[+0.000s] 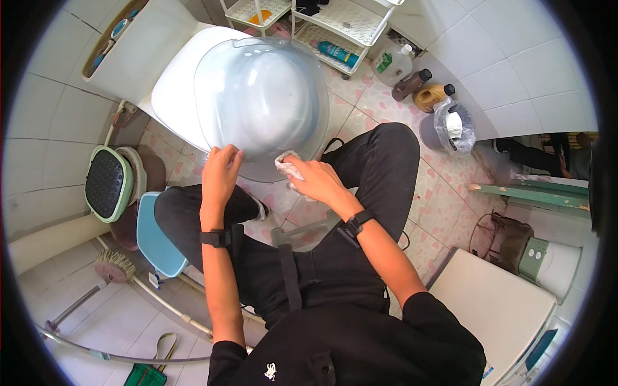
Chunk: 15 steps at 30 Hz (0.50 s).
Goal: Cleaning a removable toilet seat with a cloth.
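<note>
A large clear, bluish plastic dome-shaped cover (260, 101) rests over the white toilet lid (178, 82), its near rim overhanging toward me. My left hand (221, 169) has its fingers curled at the cover's near left edge and appears to grip it; the fingertips are partly hidden. In my right hand (316, 178) is a bunched whitish cloth (288, 169), held close to the near rim. Whether the cloth touches the plastic is not clear. My knees are spread on either side below the cover.
Right of the toilet stand a white shelf rack (338, 24), a clear jug (393, 65), a brown bottle (410, 85), a yellow bottle (433, 98) and a lined bin (429, 130). Leftward are a blue basin (157, 231), a green-rimmed folding basin (108, 183) and a brush (113, 268).
</note>
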### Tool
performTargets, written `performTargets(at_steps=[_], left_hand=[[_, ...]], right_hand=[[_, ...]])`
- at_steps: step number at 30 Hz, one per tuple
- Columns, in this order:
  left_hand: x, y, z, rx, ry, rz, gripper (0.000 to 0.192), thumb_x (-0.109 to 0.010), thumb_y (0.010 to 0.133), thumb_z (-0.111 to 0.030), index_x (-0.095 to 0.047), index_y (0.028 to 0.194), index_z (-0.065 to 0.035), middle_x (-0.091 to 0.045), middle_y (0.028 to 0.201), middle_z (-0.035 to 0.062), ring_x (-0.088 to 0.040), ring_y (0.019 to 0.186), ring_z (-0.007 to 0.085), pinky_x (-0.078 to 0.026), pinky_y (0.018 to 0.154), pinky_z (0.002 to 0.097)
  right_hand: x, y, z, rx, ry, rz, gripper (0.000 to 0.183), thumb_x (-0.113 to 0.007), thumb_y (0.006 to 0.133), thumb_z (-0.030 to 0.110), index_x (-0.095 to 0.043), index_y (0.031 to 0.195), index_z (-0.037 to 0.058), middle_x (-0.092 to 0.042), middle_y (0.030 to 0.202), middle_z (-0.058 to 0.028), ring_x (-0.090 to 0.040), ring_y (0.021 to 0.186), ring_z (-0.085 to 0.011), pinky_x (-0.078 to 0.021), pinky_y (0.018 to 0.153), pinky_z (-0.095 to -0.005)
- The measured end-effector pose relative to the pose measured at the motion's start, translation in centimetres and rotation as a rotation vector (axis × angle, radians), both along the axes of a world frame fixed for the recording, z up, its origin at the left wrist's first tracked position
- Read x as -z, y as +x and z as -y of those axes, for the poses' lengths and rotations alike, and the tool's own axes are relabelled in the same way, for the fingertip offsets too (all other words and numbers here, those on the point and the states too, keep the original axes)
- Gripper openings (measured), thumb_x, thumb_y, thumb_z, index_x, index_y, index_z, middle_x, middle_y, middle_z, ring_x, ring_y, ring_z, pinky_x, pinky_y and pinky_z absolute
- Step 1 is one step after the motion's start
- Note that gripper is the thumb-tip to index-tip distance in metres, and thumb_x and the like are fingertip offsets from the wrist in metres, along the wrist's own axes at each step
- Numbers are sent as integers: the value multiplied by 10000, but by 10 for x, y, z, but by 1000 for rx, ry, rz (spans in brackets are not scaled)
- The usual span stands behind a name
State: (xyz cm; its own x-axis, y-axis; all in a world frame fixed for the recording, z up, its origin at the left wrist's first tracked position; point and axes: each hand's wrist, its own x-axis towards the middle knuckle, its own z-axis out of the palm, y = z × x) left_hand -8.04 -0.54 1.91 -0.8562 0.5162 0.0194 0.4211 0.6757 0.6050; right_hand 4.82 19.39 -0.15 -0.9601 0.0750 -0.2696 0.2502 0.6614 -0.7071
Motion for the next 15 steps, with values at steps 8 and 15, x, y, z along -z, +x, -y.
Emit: performTargets(at_steps=[8,15], left_hand=[[0,2,-2,7,34,-3,175,-608,899,-185,-598,859,-15,-536,723,114,-529,738,257,-437,669,365],[-4,3,-1,18,31,-18,193,-598,902,-179,-584,832,0,-519,690,114,-499,732,251,-418,660,361]], right_hand=[[11,3,-1,-8,28,-42,456,-603,804,226,-508,1247,175,-682,848,-176,-656,783,-371,-505,703,-437],[12,3,0,-16,30,-35,459,-598,804,231,-502,1250,177,-680,854,-180,-654,791,-375,-504,702,-446]])
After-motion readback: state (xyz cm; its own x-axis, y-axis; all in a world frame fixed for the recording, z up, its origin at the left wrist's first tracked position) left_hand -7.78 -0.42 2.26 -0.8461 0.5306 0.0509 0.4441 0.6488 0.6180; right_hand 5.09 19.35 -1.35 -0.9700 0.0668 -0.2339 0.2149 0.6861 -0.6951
